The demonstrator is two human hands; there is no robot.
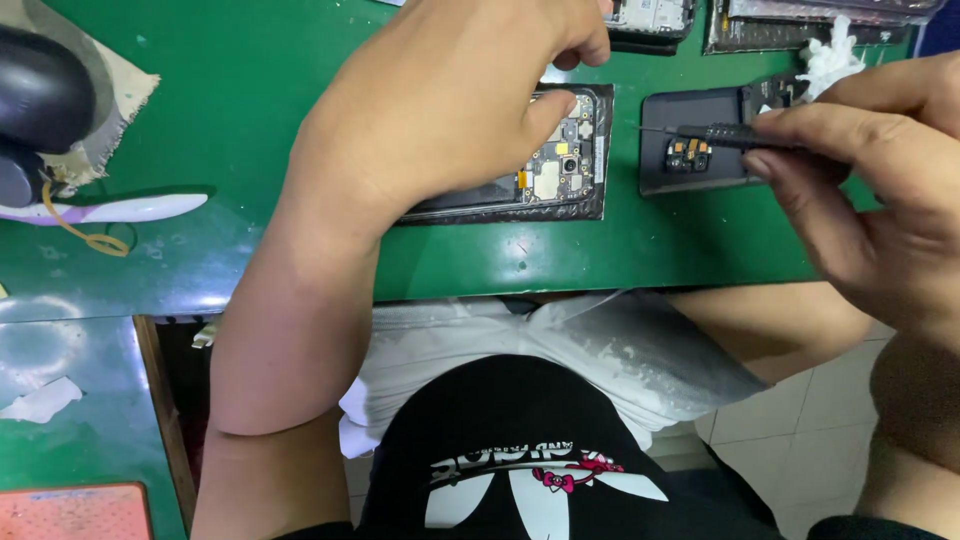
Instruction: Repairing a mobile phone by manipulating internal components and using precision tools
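Black-framed and lying flat on the green table [250, 90], an opened phone [545, 165] shows its circuit board, metal shields and small camera module. The left hand [440, 100] rests over it, fingers curled down, the thumb tip pressed on the upper edge of the board and the other fingers bent over the far rim. Just to the right, apart from the phone, lies a dark grey back cover [695, 145] with a small orange-and-black part set in its inner face. The right hand [880, 190] hovers beside this cover, thumb and fingers pinched on a slim black tool [725, 135] whose fine metal tip points left across the cover's top edge.

A wad of white tissue [830, 55] sits at the cover's far corner. Beyond it, at the table's far edge, more opened phones [650, 20] lie side by side, partly cut off by the frame.

To the far left a dark rounded object [40, 90] rests on a frayed beige cloth [110, 90], with a white curved piece [120, 208] and a loop of tan cord [85, 235] below it. A lower green surface [70, 370] at bottom left carries a scrap of white paper [40, 400] and the corner of an orange mat [75, 512]. Pale floor tiles [800, 440] show beneath the table at lower right.
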